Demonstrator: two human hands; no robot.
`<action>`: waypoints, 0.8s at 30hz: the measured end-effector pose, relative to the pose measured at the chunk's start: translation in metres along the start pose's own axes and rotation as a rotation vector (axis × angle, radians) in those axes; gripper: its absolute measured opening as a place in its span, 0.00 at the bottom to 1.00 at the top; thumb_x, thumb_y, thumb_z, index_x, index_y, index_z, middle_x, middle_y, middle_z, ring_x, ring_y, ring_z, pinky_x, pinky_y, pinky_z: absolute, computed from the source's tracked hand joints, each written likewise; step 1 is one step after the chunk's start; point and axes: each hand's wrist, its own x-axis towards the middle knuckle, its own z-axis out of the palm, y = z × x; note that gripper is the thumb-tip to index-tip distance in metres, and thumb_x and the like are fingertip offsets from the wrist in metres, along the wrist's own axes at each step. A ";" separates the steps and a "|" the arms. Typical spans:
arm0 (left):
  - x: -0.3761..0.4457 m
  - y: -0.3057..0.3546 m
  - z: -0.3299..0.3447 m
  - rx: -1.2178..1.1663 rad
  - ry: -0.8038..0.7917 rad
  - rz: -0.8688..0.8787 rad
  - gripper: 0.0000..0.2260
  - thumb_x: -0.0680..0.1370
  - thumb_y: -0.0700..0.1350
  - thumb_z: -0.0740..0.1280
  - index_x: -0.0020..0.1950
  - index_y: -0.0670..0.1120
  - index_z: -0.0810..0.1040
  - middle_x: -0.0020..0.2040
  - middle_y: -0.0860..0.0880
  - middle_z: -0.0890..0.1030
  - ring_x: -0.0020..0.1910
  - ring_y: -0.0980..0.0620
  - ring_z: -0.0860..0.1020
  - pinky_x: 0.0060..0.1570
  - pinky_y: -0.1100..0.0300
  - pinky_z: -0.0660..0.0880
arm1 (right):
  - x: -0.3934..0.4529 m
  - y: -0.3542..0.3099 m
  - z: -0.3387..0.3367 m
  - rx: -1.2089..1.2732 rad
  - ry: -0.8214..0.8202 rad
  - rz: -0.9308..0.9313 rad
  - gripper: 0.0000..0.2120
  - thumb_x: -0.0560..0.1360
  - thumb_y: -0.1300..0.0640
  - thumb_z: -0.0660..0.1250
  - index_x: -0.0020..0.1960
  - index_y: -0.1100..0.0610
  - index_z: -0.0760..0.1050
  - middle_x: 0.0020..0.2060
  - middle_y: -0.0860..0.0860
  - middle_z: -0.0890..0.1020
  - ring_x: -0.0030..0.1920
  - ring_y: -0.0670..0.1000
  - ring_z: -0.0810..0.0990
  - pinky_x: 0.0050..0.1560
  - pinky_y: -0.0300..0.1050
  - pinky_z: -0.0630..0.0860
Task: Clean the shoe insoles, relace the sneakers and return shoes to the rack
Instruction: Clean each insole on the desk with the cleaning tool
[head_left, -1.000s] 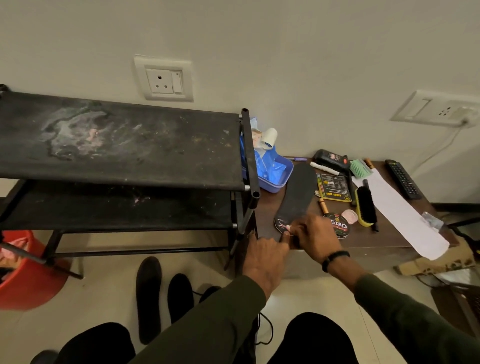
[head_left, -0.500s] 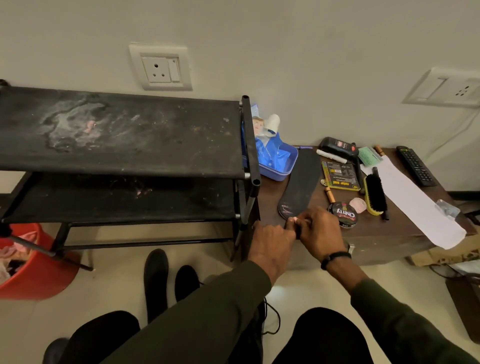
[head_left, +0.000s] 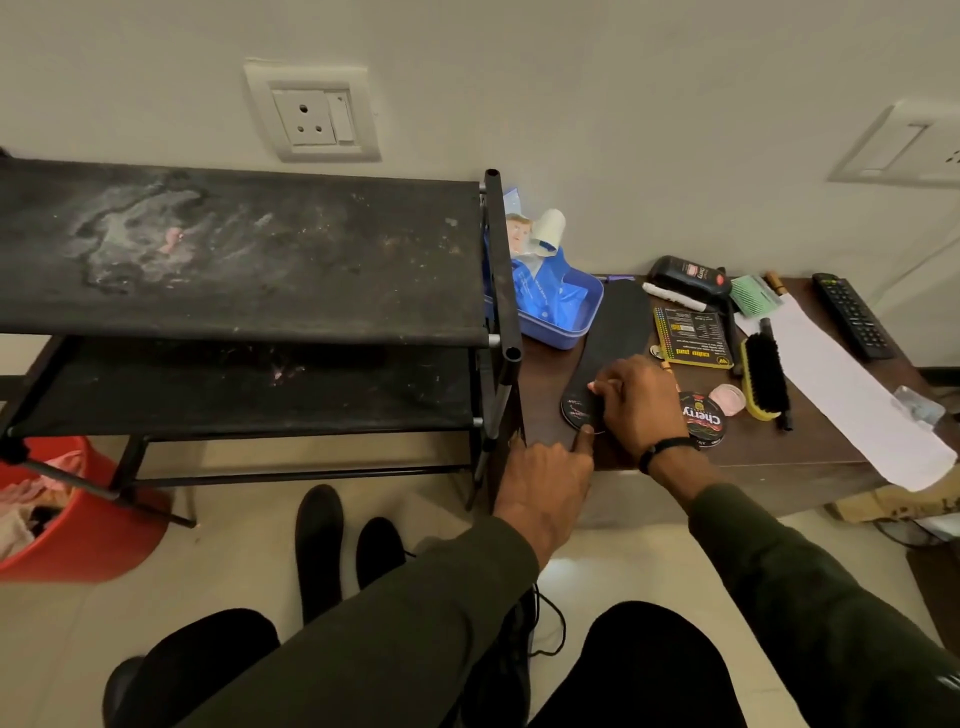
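Observation:
A black insole (head_left: 615, 332) lies lengthwise on the brown table (head_left: 779, 447), heel end toward me. My right hand (head_left: 641, 402) rests on its heel half, fingers curled around a small pink pad pressed to the surface. My left hand (head_left: 545, 480) sits at the table's front edge, its index fingertip pinning the insole's heel rim. Two more black insoles (head_left: 318, 545) lie on the floor below the black shoe rack (head_left: 249, 260). A black sneaker with a loose lace (head_left: 550, 623) shows between my knees, mostly hidden by my left sleeve.
On the table stand a blue tub (head_left: 566, 317), a polish tin (head_left: 701, 421), a black brush (head_left: 763, 382), a yellow-edged packet (head_left: 691, 338), a white paper strip (head_left: 852, 384) and a remote (head_left: 852, 317). A red bucket (head_left: 78, 525) stands at the left.
My right hand has slid from the insole's heel edge a little up along the insole. My left hand stays at the heel rim. The view has shifted slightly.

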 end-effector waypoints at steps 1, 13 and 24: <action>0.000 0.001 0.001 0.000 0.006 -0.002 0.29 0.84 0.54 0.59 0.82 0.48 0.52 0.49 0.42 0.80 0.49 0.41 0.80 0.56 0.44 0.73 | -0.005 0.002 -0.001 0.002 -0.024 -0.058 0.04 0.77 0.60 0.71 0.44 0.58 0.82 0.42 0.56 0.81 0.43 0.56 0.79 0.43 0.42 0.65; 0.000 0.006 0.006 -0.048 0.064 -0.045 0.30 0.80 0.47 0.68 0.79 0.48 0.60 0.47 0.44 0.82 0.46 0.41 0.81 0.40 0.51 0.69 | -0.001 -0.006 -0.006 0.014 -0.149 -0.390 0.04 0.76 0.60 0.70 0.45 0.57 0.82 0.41 0.52 0.80 0.42 0.53 0.79 0.42 0.45 0.73; -0.003 0.006 0.007 -0.005 0.064 -0.008 0.29 0.80 0.49 0.69 0.78 0.47 0.62 0.45 0.45 0.81 0.44 0.43 0.81 0.37 0.52 0.68 | -0.004 -0.008 -0.016 0.022 -0.238 -0.405 0.03 0.76 0.61 0.71 0.45 0.56 0.83 0.41 0.46 0.79 0.41 0.47 0.77 0.42 0.34 0.71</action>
